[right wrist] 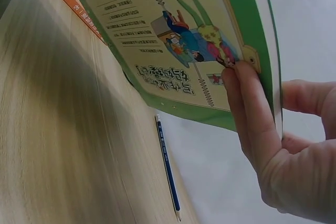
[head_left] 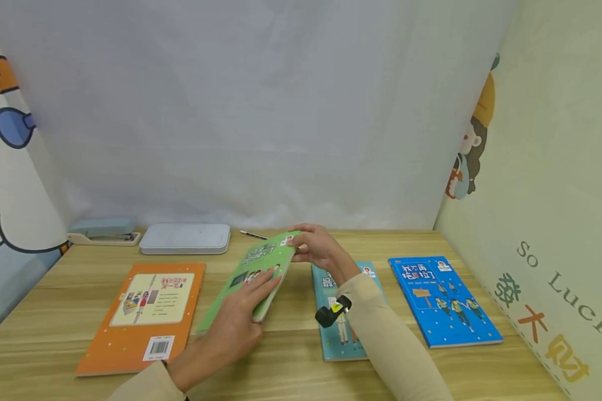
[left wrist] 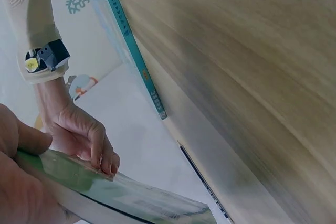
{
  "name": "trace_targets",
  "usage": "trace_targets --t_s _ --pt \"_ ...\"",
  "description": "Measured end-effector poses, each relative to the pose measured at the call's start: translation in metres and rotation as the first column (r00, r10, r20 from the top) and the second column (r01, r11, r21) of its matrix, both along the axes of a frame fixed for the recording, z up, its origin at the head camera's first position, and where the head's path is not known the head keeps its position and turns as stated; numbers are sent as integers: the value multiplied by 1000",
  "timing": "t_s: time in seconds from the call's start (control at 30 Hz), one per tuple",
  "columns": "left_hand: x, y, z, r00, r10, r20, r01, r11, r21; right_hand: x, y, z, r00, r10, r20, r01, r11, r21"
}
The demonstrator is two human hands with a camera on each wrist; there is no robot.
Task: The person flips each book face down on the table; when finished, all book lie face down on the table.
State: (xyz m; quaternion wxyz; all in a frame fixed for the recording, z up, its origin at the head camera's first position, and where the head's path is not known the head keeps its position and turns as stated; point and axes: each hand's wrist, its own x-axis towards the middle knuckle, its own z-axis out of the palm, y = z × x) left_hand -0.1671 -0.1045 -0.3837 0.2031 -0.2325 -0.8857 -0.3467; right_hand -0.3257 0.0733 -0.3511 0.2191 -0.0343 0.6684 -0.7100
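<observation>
A green book [head_left: 253, 264] is held tilted over the table, its cover facing up in the head view. My left hand [head_left: 238, 312] grips its near right side, fingers spread over the cover; the left wrist view shows the thumb along the edge. At the far right corner my right hand [head_left: 318, 248] pinches the book. In the right wrist view, two fingers [right wrist: 252, 108] lie on the illustrated back cover and the thumb is on the other side. Under the right forearm lies a teal book [head_left: 331, 328], partly hidden by the sleeve.
An orange book [head_left: 175, 323] lies at the left, barcode side up, and a blue book [head_left: 446, 301] at the right. Along the back stand a stapler [head_left: 102, 229] and a pale blue case [head_left: 185, 238]. A pencil [right wrist: 168, 169] lies behind the green book, near the white back wall.
</observation>
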Motion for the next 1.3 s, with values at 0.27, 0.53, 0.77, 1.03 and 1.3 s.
trace_targets --t_s 0.27,0.53,0.77,1.03,1.3 --pt "1 1 -1 995 44 -89 -42 999 27 1 0 0 1000 7 -12 -7 1000 20" --pt "2 -1 1 981 71 -179 -63 997 54 3 2 3 998 63 -5 -63 997 39" --pt "3 -6 15 976 88 -200 -66 991 113 3 2 8 996 85 -42 -84 996 27" --pt "-2 -13 27 969 111 -223 -69 980 186 5 1 12 993 82 -80 -83 996 -16" --pt "-5 -21 33 988 113 -107 -82 961 263 7 4 9 986 97 -139 -102 994 -25"
